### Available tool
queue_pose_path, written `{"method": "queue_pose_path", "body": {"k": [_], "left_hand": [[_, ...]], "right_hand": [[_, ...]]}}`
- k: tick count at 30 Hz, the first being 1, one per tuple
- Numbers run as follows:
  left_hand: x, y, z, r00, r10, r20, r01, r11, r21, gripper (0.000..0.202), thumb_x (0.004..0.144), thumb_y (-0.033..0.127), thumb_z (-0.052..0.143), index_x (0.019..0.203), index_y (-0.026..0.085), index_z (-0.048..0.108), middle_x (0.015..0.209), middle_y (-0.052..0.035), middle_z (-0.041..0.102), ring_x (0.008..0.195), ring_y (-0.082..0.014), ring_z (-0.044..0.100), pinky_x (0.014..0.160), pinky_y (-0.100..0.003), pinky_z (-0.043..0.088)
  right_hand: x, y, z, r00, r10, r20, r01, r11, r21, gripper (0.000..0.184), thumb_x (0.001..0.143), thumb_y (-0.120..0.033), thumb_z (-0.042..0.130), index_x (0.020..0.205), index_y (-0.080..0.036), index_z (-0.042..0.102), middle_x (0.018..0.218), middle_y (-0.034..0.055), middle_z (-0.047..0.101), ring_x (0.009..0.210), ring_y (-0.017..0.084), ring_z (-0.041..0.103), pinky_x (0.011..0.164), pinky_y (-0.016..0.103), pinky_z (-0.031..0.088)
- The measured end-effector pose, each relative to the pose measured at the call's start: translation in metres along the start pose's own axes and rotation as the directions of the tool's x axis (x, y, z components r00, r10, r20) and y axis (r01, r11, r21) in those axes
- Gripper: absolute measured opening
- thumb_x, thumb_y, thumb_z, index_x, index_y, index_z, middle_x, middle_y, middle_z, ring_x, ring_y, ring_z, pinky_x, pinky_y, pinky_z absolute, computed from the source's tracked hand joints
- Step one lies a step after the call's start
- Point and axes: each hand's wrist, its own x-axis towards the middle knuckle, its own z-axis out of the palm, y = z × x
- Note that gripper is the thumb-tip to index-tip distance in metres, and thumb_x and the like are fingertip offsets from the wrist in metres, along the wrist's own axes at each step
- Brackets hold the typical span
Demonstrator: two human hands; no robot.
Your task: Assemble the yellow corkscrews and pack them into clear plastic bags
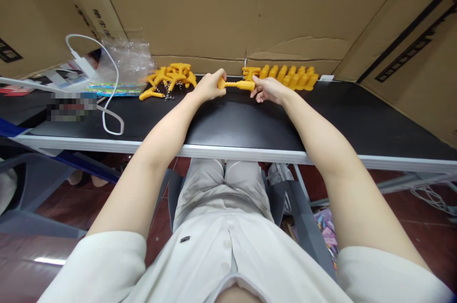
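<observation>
My left hand (210, 86) is closed around one end of a yellow plastic piece (237, 85) held just above the black table (250, 127). My right hand (267, 90) pinches the piece's thicker right end. Behind the left hand lies a loose pile of yellow T-shaped parts (167, 79) with small metal chains. Behind the right hand a neat row of yellow finished pieces (289, 76) leans against the cardboard wall.
Cardboard sheets (250, 8) wall in the back and right side of the table. At the left are a clear plastic bag (128, 58), a white charger with a looping cable (107, 103) and colourful packets (114, 89). My lap and a grey chair show below the table's edge.
</observation>
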Motion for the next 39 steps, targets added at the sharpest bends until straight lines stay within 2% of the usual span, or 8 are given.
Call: {"method": "queue_pose_path", "body": {"k": [5, 9, 13, 16, 21, 27, 33, 39], "left_hand": [[0.004, -0.008, 0.003, 0.999, 0.019, -0.034, -0.02, 0.999, -0.028, 0.04, 0.082, 0.016, 0.075, 0.12, 0.025, 0.066, 0.094, -0.0034, 0.072, 0.101, -0.0285, 0.075, 0.107, -0.047, 0.057], [0.004, -0.008, 0.003, 0.999, 0.031, -0.043, -0.032, 0.999, -0.013, 0.038, 0.083, 0.017, 0.074, 0.119, 0.024, 0.066, 0.092, -0.0036, 0.072, 0.096, -0.0276, 0.075, 0.103, -0.044, 0.058], [0.003, -0.005, 0.002, 0.999, 0.033, -0.028, -0.032, 0.999, 0.006, 0.038, 0.084, 0.019, 0.074, 0.121, 0.024, 0.066, 0.094, -0.0058, 0.073, 0.096, -0.0284, 0.075, 0.101, -0.043, 0.058], [0.003, -0.005, 0.003, 0.998, 0.048, -0.027, -0.049, 0.999, -0.017, 0.04, 0.084, 0.019, 0.075, 0.123, 0.025, 0.067, 0.093, -0.0057, 0.072, 0.099, -0.0296, 0.074, 0.104, -0.045, 0.057], [0.0, 0.001, 0.0, 1.0, 0.017, -0.013, -0.017, 1.0, -0.005, 0.043, 0.085, 0.019, 0.076, 0.127, 0.024, 0.067, 0.096, -0.0074, 0.072, 0.107, -0.0332, 0.073, 0.109, -0.048, 0.054], [-0.002, 0.005, -0.002, 1.0, 0.019, 0.001, -0.019, 0.999, 0.048, 0.038, 0.088, 0.02, 0.076, 0.124, 0.023, 0.066, 0.096, -0.0067, 0.071, 0.102, -0.0318, 0.074, 0.106, -0.047, 0.056], [0.003, -0.004, 0.001, 0.999, 0.037, -0.028, -0.037, 0.999, 0.004, 0.034, 0.087, 0.023, 0.08, 0.119, 0.025, 0.067, 0.093, -0.0053, 0.071, 0.1, -0.0307, 0.075, 0.103, -0.046, 0.057], [0.004, -0.008, 0.002, 0.999, 0.021, -0.042, -0.022, 0.999, -0.024, 0.037, 0.087, 0.027, 0.083, 0.121, 0.025, 0.068, 0.096, -0.0069, 0.073, 0.104, -0.0318, 0.074, 0.106, -0.047, 0.056]], "right_hand": [[-0.003, -0.002, -0.002, 0.993, -0.114, 0.033, 0.114, 0.993, -0.009, 0.032, 0.113, -0.047, 0.071, 0.113, -0.016, 0.061, 0.076, 0.0041, 0.075, 0.047, 0.01, 0.064, 0.047, 0.017, 0.049], [-0.003, -0.001, 0.001, 0.986, -0.165, -0.004, 0.164, 0.985, -0.048, 0.028, 0.112, -0.04, 0.073, 0.107, -0.015, 0.062, 0.073, 0.0038, 0.074, 0.046, 0.008, 0.06, 0.047, 0.015, 0.045], [0.0, 0.002, 0.005, 0.99, -0.137, -0.031, 0.136, 0.99, -0.035, 0.046, 0.107, -0.061, 0.074, 0.107, -0.016, 0.068, 0.067, 0.004, 0.072, 0.044, 0.011, 0.06, 0.047, 0.02, 0.049], [0.003, 0.004, 0.006, 0.994, -0.093, -0.05, 0.093, 0.996, -0.016, 0.052, 0.106, -0.067, 0.072, 0.11, -0.015, 0.071, 0.064, 0.0053, 0.07, 0.043, 0.013, 0.059, 0.048, 0.024, 0.053], [0.003, 0.0, 0.008, 0.999, -0.03, -0.04, 0.031, 0.999, 0.034, 0.049, 0.11, -0.066, 0.066, 0.109, -0.017, 0.066, 0.06, 0.0036, 0.067, 0.037, 0.012, 0.05, 0.038, 0.021, 0.042], [-0.004, -0.008, 0.017, 0.991, 0.098, -0.089, -0.094, 0.994, 0.047, 0.046, 0.121, -0.05, 0.046, 0.094, -0.018, 0.062, 0.052, 0.0039, 0.061, 0.032, 0.009, 0.039, 0.035, 0.018, 0.029], [0.0, -0.006, 0.017, 0.992, 0.056, -0.109, -0.052, 0.998, 0.036, 0.052, 0.115, -0.066, 0.055, 0.093, -0.019, 0.064, 0.054, 0.0033, 0.062, 0.032, 0.009, 0.041, 0.035, 0.021, 0.03], [-0.005, -0.009, 0.013, 1.0, 0.008, -0.015, -0.007, 0.999, 0.053, 0.057, 0.108, -0.076, 0.059, 0.102, -0.02, 0.064, 0.06, 0.0016, 0.064, 0.036, 0.01, 0.049, 0.034, 0.019, 0.031]]}}
